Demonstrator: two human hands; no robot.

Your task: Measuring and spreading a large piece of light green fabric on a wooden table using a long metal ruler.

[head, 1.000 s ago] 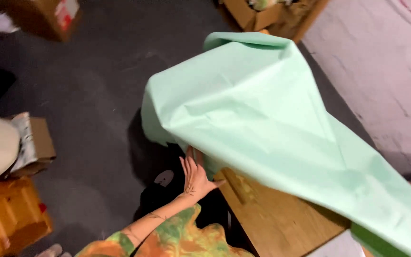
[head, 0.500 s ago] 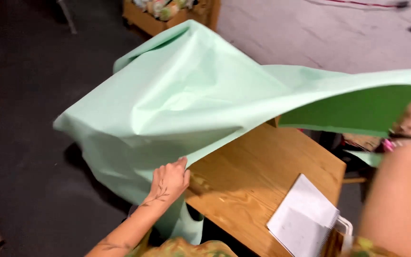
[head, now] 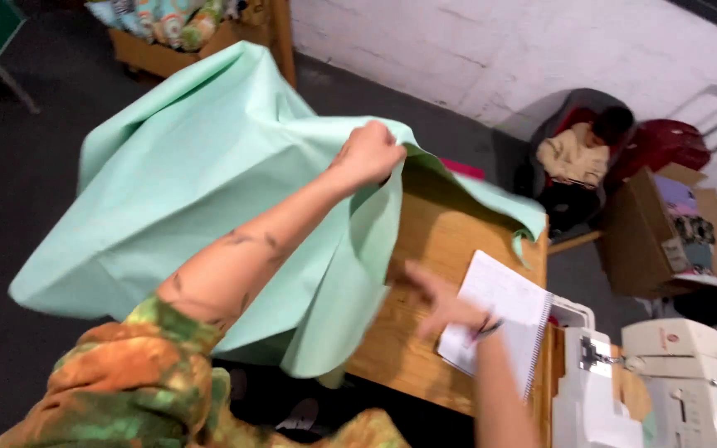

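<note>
A large mint-green sheet of fabric (head: 201, 191) billows over the left end of a wooden table (head: 433, 249). My left hand (head: 368, 154) is raised above the table and clenched on the fabric's upper edge. Blurred with motion, my right hand (head: 435, 300) hovers low over the tabletop with fingers spread and nothing in it, just left of a white spiral notebook (head: 504, 315). A bracelet sits on that wrist.
Two white sewing machines (head: 657, 382) stand at the table's right end. A person sits in a dark chair (head: 578, 153) by the white brick wall, beside an open cardboard box (head: 674, 232). A wooden crate of patterned fabrics (head: 184, 33) stands at the back.
My left hand rose from the table edge and now grips the fabric up high. My right hand let go of the cloth and dropped toward the tabletop; the view swung right.
</note>
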